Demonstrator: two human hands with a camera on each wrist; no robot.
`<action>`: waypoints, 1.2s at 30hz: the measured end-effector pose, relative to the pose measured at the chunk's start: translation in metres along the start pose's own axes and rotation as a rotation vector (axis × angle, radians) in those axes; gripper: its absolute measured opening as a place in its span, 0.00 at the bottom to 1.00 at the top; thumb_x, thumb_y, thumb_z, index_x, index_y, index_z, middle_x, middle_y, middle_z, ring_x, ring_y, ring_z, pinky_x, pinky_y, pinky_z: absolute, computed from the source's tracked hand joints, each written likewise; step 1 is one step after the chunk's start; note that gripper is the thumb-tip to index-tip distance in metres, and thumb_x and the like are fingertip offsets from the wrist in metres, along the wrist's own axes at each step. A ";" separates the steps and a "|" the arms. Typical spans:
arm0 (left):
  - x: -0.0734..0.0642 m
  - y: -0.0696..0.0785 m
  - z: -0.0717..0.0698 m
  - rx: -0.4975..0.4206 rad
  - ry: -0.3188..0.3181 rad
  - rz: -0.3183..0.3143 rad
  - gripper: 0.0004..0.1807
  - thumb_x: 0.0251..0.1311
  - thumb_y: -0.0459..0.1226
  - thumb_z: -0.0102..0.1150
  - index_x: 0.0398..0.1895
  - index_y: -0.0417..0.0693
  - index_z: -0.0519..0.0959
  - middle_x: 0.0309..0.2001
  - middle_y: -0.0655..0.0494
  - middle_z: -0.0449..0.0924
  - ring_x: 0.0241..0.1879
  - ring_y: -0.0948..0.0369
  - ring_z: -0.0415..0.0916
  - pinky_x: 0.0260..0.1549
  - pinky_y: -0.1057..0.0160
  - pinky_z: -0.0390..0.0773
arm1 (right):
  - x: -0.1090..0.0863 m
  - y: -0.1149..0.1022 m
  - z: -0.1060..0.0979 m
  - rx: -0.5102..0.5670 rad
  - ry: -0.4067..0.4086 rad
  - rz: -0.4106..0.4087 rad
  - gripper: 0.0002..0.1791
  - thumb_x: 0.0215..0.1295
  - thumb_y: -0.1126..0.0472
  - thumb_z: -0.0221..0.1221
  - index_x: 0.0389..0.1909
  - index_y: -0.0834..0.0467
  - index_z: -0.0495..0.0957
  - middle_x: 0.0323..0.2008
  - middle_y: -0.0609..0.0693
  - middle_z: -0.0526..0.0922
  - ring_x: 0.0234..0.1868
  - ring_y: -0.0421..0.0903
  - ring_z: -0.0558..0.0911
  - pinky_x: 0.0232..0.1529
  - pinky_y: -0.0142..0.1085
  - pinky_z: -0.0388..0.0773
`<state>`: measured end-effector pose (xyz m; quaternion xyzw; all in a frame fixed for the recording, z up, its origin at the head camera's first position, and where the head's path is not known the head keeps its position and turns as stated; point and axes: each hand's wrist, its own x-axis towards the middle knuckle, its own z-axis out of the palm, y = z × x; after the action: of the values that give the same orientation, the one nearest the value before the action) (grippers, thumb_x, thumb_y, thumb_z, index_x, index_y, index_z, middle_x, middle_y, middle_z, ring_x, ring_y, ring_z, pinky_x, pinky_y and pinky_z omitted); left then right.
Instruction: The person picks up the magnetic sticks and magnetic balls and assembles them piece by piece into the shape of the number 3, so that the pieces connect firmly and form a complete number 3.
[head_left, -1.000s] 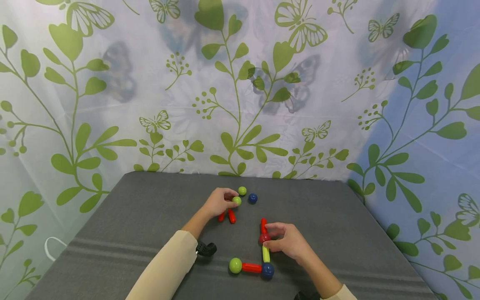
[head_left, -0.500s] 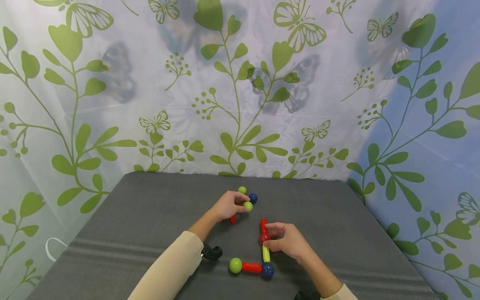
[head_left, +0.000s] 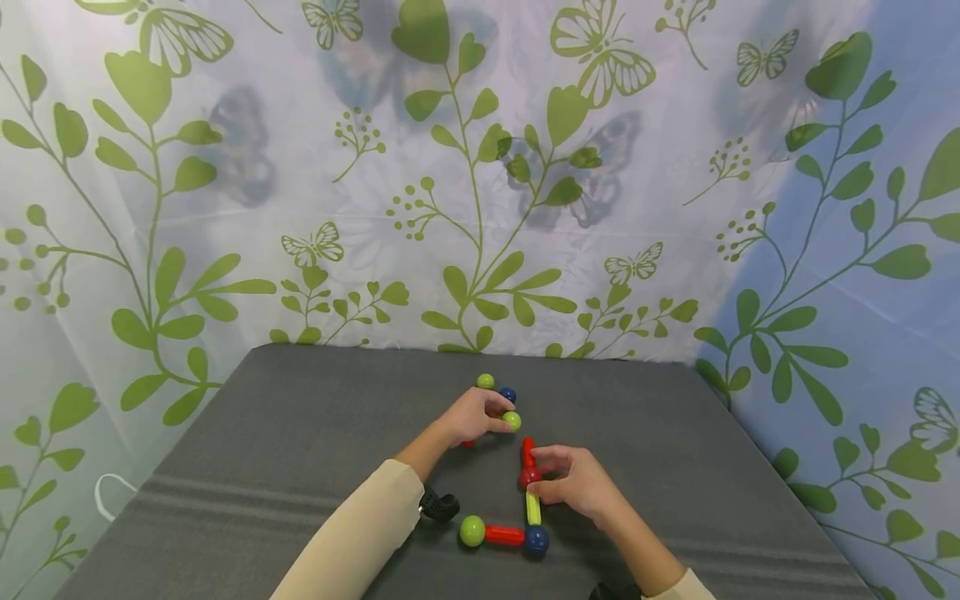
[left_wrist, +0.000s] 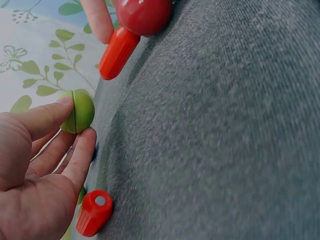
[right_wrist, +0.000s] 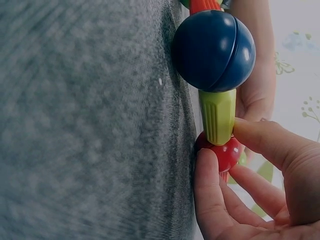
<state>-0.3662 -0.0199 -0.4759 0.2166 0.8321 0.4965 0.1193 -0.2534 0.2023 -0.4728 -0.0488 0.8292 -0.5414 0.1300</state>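
Head view: left hand (head_left: 477,414) pinches the lime ball (head_left: 512,421) at 11 o'clock of the upper red rod (head_left: 528,450), near but apart. Right hand (head_left: 576,482) holds the red ball (head_left: 530,477) in an L-shaped chain of 6 parts on grey cloth (head_left: 675,467). From the red ball: upper red rod at 12, yellow rod (head_left: 533,508) at 6, then blue ball (head_left: 536,541), with lower red rod (head_left: 505,536) and end ball (head_left: 472,531) off at 9.

Left wrist view: thumb and fingertips on opposite sides of the lime ball, seam (left_wrist: 75,111) showing (2 half shells, by the look). Probably light, stiff plastic, slick enough to roll; best pinched at its widest. Loose red rod (left_wrist: 94,220) at 6 o'clock, pale disc (left_wrist: 100,200) in its end, perhaps a magnet.

Right wrist view: thumb by the yellow rod's end, fingers on the red ball. Joints likely give before parts do; steady the chain here, not at the blue ball, 12 o'clock.
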 end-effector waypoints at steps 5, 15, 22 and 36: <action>0.006 0.002 0.007 0.036 0.001 0.008 0.16 0.60 0.37 0.73 0.52 0.48 0.86 0.48 0.53 0.88 0.51 0.56 0.84 0.50 0.57 0.84 | 0.001 0.001 0.000 -0.004 0.003 0.003 0.33 0.53 0.63 0.76 0.62 0.64 0.78 0.48 0.58 0.87 0.38 0.48 0.87 0.39 0.42 0.87; 0.012 0.009 0.018 0.051 -0.010 -0.043 0.15 0.58 0.35 0.75 0.48 0.46 0.87 0.46 0.54 0.89 0.50 0.57 0.84 0.50 0.57 0.82 | 0.000 -0.001 0.000 -0.008 -0.004 0.000 0.33 0.53 0.63 0.76 0.62 0.64 0.78 0.47 0.58 0.87 0.38 0.47 0.87 0.39 0.41 0.87; 0.013 0.012 0.019 0.033 -0.020 -0.049 0.14 0.57 0.35 0.75 0.47 0.45 0.87 0.45 0.54 0.89 0.48 0.57 0.84 0.49 0.57 0.83 | 0.001 -0.001 0.000 -0.024 0.003 0.004 0.33 0.53 0.63 0.76 0.61 0.63 0.79 0.46 0.57 0.88 0.38 0.47 0.87 0.39 0.41 0.87; 0.013 0.016 0.023 0.074 -0.056 -0.024 0.13 0.57 0.32 0.74 0.46 0.44 0.87 0.43 0.53 0.89 0.46 0.59 0.85 0.48 0.60 0.84 | 0.000 0.000 -0.001 0.000 -0.017 -0.021 0.33 0.54 0.63 0.75 0.62 0.66 0.78 0.47 0.59 0.87 0.37 0.47 0.87 0.39 0.41 0.87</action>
<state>-0.3647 0.0110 -0.4731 0.2246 0.8487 0.4578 0.1407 -0.2533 0.2035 -0.4718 -0.0621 0.8277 -0.5421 0.1313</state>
